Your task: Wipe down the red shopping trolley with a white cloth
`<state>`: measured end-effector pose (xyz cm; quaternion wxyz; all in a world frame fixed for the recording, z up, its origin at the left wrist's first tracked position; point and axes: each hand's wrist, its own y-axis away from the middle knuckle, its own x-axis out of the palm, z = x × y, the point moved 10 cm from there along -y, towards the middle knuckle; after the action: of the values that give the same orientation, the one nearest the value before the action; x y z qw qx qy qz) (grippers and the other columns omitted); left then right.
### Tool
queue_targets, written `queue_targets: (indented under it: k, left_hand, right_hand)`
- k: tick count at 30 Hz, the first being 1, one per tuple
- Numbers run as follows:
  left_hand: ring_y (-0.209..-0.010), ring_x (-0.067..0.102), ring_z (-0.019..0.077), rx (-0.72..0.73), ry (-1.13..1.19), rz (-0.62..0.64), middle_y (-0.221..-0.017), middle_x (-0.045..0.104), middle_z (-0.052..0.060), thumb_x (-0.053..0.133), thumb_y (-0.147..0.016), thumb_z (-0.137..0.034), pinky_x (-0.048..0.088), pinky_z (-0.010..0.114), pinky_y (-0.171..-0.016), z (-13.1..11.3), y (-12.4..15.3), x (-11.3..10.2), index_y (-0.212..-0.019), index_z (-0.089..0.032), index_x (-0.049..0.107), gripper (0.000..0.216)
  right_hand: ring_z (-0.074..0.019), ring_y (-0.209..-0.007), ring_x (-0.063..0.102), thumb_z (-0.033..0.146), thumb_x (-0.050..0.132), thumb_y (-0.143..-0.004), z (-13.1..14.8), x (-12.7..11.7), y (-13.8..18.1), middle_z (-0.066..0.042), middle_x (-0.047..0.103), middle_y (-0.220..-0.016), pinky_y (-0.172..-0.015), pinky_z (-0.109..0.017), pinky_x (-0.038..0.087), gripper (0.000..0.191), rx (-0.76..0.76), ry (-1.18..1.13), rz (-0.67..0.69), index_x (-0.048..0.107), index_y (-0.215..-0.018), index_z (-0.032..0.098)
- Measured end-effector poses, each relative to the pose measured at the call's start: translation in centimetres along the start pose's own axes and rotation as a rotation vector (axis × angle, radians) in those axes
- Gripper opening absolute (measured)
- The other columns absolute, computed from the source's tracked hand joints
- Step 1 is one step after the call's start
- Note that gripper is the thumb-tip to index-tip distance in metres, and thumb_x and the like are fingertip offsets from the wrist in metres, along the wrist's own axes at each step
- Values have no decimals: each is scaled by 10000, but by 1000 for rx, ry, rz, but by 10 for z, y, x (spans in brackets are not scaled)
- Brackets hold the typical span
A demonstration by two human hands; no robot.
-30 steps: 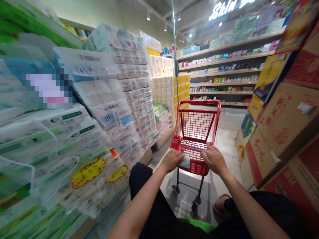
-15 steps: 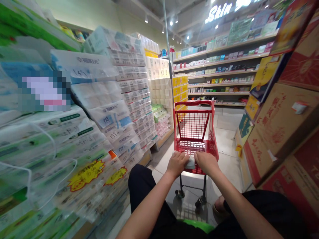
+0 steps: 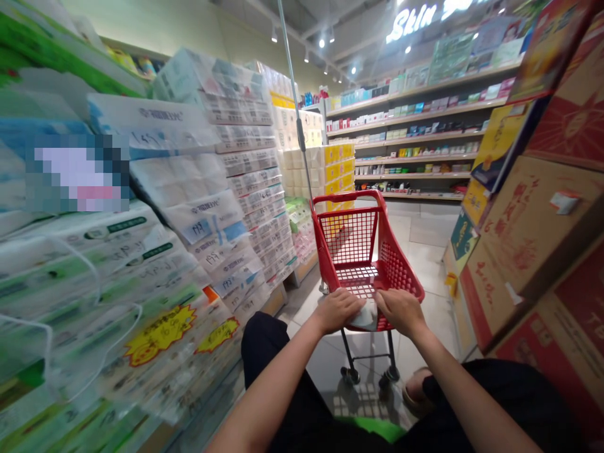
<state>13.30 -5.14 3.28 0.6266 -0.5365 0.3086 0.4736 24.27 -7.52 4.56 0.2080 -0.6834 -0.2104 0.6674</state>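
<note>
A small red shopping cart (image 3: 346, 236) with latticed plastic sides stands in front of me, its basket bare in the part I see. My left hand (image 3: 340, 309) lies over the cart's near rim, fingers bent across it. On the right part of the same rim, my right hand (image 3: 401, 311) is closed, with thumb and fingers toward the middle. Between the hands shows a whitish flat patch (image 3: 365, 316); whether it is loose or part of the cart, I cannot tell. A thin pole (image 3: 301, 135) rises at the cart's left side.
Stacked tissue packs (image 3: 252, 163) line the left, some with yellow price tags (image 3: 160, 336). Printed cartons (image 3: 523, 220) are piled along the right. Behind the cart, shelves (image 3: 406, 141) hold many small boxes and jars. Pale floor tiles (image 3: 422, 242) run between the stacks.
The cart has turned, its far handle and pole swinging left and its right side showing more. Both hands have stayed on the near rim, moving slightly apart.
</note>
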Motion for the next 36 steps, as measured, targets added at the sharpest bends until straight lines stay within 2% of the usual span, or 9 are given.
queue_targets:
  k: [5,11,17,21,25,28,32,36]
  left_hand:
    - [-1129,479,185,50,58,35,-1143,583,72,419,-968,-339,328,354,-1083,26,5,-10,-1145,-177,563,280]
    - [-1160,459,196,-23,62,34,-1176,552,67,402,-968,-328,275,403,-1132,42,4,-5,-1149,-196,559,273]
    - [-1113,466,228,-129,24,-40,-1070,540,79,410,-946,-495,266,469,-1131,37,-5,7,-1032,-168,536,361]
    - [-1107,461,235,-189,0,-87,-1061,526,89,383,-946,-525,282,483,-1116,28,-18,11,-1013,-163,516,392]
    - [-1100,452,233,-224,-21,-94,-1054,527,85,393,-953,-483,276,482,-1111,17,-30,14,-1046,-158,518,361]
    - [-1083,450,217,-211,-26,-86,-1064,535,72,395,-959,-461,276,465,-1110,10,-34,14,-1065,-175,533,335]
    - [-1077,452,195,-117,-3,-55,-1061,559,42,407,-967,-433,295,412,-1096,5,-35,10,-1072,-216,566,289]
    - [-1094,461,179,-79,28,-38,-1065,575,28,421,-969,-422,317,380,-1082,21,-34,5,-1096,-240,583,274]
  right_hand:
    - [-136,-628,523,326,355,-965,-2,7,-2,-10,619,-648,-642,-303,228,387,-9,-14,4,575,-672,201]
    - [-143,-677,531,337,344,-973,-10,14,-4,-15,649,-703,-665,-299,244,381,-46,-45,30,602,-724,208]
    - [-176,-761,503,310,352,-978,-13,7,-10,-28,643,-735,-718,-316,253,331,-136,-6,70,582,-763,208]
    - [-199,-810,496,260,375,-958,-8,6,-12,-57,644,-790,-722,-328,253,265,-47,32,64,587,-809,204]
    - [-192,-813,518,232,451,-906,5,18,-8,-72,666,-862,-715,-317,261,162,5,-48,84,606,-915,186]
    - [-187,-779,526,268,447,-914,3,18,-4,-59,667,-826,-705,-318,255,185,29,-106,68,609,-866,192]
    - [-167,-756,541,276,330,-968,-7,9,-1,-37,653,-766,-715,-306,269,321,33,-180,44,590,-795,198]
    - [-152,-763,565,269,314,-961,-15,6,2,-16,665,-792,-732,-286,297,312,16,-265,64,613,-894,213]
